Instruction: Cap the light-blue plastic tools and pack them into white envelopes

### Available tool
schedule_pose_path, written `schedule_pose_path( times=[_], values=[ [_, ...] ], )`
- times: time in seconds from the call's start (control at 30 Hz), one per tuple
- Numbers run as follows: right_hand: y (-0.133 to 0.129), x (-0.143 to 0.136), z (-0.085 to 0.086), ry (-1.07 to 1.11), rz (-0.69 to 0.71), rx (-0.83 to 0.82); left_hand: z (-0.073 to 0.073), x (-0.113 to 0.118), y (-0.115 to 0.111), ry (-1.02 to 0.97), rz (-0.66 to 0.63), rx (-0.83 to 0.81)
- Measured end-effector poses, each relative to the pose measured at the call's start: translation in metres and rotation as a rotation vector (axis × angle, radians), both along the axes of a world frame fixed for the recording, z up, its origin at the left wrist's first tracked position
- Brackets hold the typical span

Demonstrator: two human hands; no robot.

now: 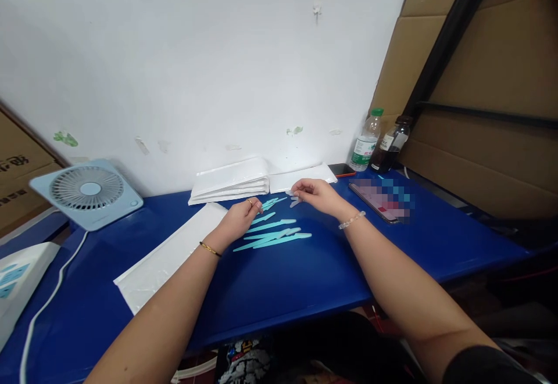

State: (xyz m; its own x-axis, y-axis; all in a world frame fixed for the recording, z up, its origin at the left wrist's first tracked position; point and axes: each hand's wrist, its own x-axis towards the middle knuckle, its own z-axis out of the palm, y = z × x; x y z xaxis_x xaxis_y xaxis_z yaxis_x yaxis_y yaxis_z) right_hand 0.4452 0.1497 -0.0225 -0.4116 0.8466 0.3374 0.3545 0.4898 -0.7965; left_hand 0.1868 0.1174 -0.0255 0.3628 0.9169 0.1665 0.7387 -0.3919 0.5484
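Several slim teal sticks shaped like eyebrow razors (279,241) lie in a loose, roughly parallel row on the blue table. Over their far left end, my left hand (238,221) is closed, thumb against curled fingers, with a teal eyebrow razor sticking out at the fingertips. My right hand (318,195) is pinched just beyond the row. Small clear, whitish pieces (294,203) show at and below its fingertips; their exact kind is too small to make out. A white padded mailer (170,256) lies flat, partly under my left forearm.
Along the wall are stacked white mailers (231,180) and another mailer (303,178). A phone (375,201) lies right, before a water bottle (365,143) and a dark drink bottle (390,146). Left are a blue fan (90,189), its white cable (56,291) and a white box (26,279).
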Motion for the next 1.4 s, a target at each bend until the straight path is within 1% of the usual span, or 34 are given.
schedule_pose_path(
  times=[0.13,0.27,0.43,0.53,0.6,0.63,0.67,0.77,0.8,0.87,0.97,1.07,1.23,1.4],
  values=[
    [0.001,0.0,-0.003,-0.053,0.016,0.027,-0.001,-0.002,0.002,0.002,0.027,0.01],
    [0.001,-0.002,-0.005,-0.049,0.038,0.021,0.0,-0.002,0.002,0.007,0.022,0.009],
    [-0.01,-0.014,-0.002,-0.086,0.075,0.018,0.002,0.002,-0.003,0.012,-0.007,-0.024],
    [-0.014,-0.015,0.002,-0.157,0.151,-0.007,0.003,0.006,-0.008,0.032,-0.048,-0.054],
    [-0.011,-0.01,0.002,-0.206,0.193,-0.045,0.003,0.006,-0.009,0.076,-0.065,-0.042],
    [-0.008,-0.006,0.001,-0.229,0.176,-0.042,0.002,0.006,-0.01,0.107,-0.058,-0.017],
    [-0.004,-0.002,-0.001,-0.255,0.13,-0.014,0.002,0.005,-0.009,0.139,-0.042,0.016],
    [0.009,0.008,-0.011,-0.384,-0.062,0.149,0.001,-0.001,-0.006,0.23,0.024,0.087],
    [0.012,0.009,-0.014,-0.44,-0.094,0.189,0.0,-0.003,-0.005,0.257,0.035,0.089],
    [0.015,0.009,-0.019,-0.542,-0.104,0.22,-0.002,-0.007,-0.002,0.301,0.035,0.083],
    [0.013,0.004,-0.02,-0.626,-0.08,0.225,-0.004,-0.009,0.001,0.334,0.002,0.074],
    [0.01,-0.002,-0.018,-0.649,-0.042,0.251,-0.004,-0.008,0.001,0.366,-0.041,0.093],
    [0.008,-0.008,-0.018,-0.57,0.102,0.275,-0.004,-0.003,0.0,0.383,-0.078,0.146],
    [0.006,-0.016,-0.021,-0.518,0.133,0.29,-0.008,-0.002,0.002,0.362,-0.099,0.146]
  ],
)
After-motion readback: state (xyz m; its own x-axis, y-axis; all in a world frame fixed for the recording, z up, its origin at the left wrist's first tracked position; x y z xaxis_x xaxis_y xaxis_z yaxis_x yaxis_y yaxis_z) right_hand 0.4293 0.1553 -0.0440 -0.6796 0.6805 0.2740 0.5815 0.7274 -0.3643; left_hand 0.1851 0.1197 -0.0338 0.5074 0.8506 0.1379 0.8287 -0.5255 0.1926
